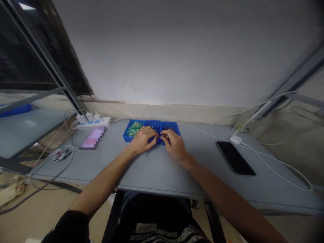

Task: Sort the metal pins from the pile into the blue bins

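Note:
My left hand (143,139) and my right hand (174,144) meet in front of three blue bins, fingertips pinched close together. A thin, light, pin-like piece (159,136) runs between the fingertips of both; it is too small to tell its exact kind. The left bin (126,137) holds green-and-clear plastic packets (134,129). Small dark metal pieces (156,129) lie in the middle bin (153,122), and more dark pieces sit in the right bin (177,126), partly behind my right hand. One thin dark screw-like piece (147,154) rests on the table below my left hand.
The grey table (162,175) meets a wall behind. At left are a white power strip (93,123) with chargers, a pink-screened phone (93,138) and a looped cable (72,158). A black phone (235,158) and white charger (236,139) with cables lie at right.

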`<state>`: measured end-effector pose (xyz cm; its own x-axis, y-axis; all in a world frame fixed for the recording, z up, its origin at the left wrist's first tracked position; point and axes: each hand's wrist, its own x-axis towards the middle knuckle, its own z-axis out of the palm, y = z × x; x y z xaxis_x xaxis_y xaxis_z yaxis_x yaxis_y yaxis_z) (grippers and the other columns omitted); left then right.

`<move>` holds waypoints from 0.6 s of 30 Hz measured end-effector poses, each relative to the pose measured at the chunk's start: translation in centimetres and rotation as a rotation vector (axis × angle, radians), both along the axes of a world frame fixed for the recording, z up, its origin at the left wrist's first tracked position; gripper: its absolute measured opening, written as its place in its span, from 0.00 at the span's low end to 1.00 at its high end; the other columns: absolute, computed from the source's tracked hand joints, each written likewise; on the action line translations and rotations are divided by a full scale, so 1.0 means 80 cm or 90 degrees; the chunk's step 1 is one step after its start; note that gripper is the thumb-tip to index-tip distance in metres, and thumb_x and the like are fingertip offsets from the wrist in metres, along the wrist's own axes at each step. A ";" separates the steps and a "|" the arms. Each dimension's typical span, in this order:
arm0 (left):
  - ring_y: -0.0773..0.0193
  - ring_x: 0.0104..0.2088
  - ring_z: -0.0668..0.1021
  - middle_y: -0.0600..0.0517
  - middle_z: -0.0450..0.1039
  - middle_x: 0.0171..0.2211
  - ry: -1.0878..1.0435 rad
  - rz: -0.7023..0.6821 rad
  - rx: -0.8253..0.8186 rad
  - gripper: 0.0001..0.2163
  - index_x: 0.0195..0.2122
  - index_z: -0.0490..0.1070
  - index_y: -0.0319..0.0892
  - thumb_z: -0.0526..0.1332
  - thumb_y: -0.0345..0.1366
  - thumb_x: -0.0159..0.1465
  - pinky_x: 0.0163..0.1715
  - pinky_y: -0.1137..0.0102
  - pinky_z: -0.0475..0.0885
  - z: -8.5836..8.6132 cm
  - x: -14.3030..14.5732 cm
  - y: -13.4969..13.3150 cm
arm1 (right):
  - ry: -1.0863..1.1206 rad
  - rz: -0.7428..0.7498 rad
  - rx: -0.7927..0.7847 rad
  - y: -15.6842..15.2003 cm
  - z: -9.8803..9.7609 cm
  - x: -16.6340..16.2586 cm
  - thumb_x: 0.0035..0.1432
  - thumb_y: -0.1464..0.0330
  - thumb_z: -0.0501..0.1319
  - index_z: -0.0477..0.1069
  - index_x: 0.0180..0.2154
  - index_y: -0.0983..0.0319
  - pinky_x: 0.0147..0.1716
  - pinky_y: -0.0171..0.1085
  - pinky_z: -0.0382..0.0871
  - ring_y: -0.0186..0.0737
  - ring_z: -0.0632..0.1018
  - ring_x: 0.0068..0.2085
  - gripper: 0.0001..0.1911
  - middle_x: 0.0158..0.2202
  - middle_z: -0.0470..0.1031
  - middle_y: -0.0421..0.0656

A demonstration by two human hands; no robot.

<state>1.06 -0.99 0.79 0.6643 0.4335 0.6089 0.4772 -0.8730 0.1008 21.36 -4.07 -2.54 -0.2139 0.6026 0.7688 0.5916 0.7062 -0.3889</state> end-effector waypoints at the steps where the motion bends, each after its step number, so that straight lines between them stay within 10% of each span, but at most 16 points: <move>1: 0.57 0.40 0.76 0.48 0.80 0.37 0.000 0.000 0.000 0.10 0.39 0.76 0.41 0.56 0.34 0.72 0.43 0.61 0.66 0.000 0.000 0.000 | 0.003 0.000 0.004 0.000 0.000 0.000 0.73 0.66 0.56 0.72 0.45 0.58 0.41 0.38 0.72 0.42 0.79 0.38 0.07 0.38 0.77 0.44; 12: 0.58 0.39 0.76 0.49 0.79 0.35 0.010 -0.015 0.002 0.11 0.38 0.76 0.41 0.55 0.34 0.72 0.42 0.61 0.66 0.000 0.003 -0.002 | -0.029 -0.042 -0.041 0.006 -0.004 0.005 0.75 0.59 0.53 0.70 0.31 0.58 0.33 0.36 0.66 0.40 0.76 0.30 0.19 0.28 0.75 0.42; 18: 0.57 0.40 0.76 0.48 0.80 0.37 0.004 0.013 -0.007 0.11 0.39 0.77 0.42 0.55 0.35 0.72 0.43 0.60 0.67 0.001 0.000 0.000 | -0.059 0.012 -0.032 0.003 0.002 0.006 0.72 0.64 0.57 0.71 0.49 0.59 0.41 0.38 0.71 0.42 0.78 0.38 0.08 0.40 0.78 0.45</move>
<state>1.05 -0.96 0.85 0.6590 0.4534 0.6002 0.4950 -0.8622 0.1077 21.83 -3.86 -2.37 -0.2941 0.6355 0.7139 0.6133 0.6984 -0.3689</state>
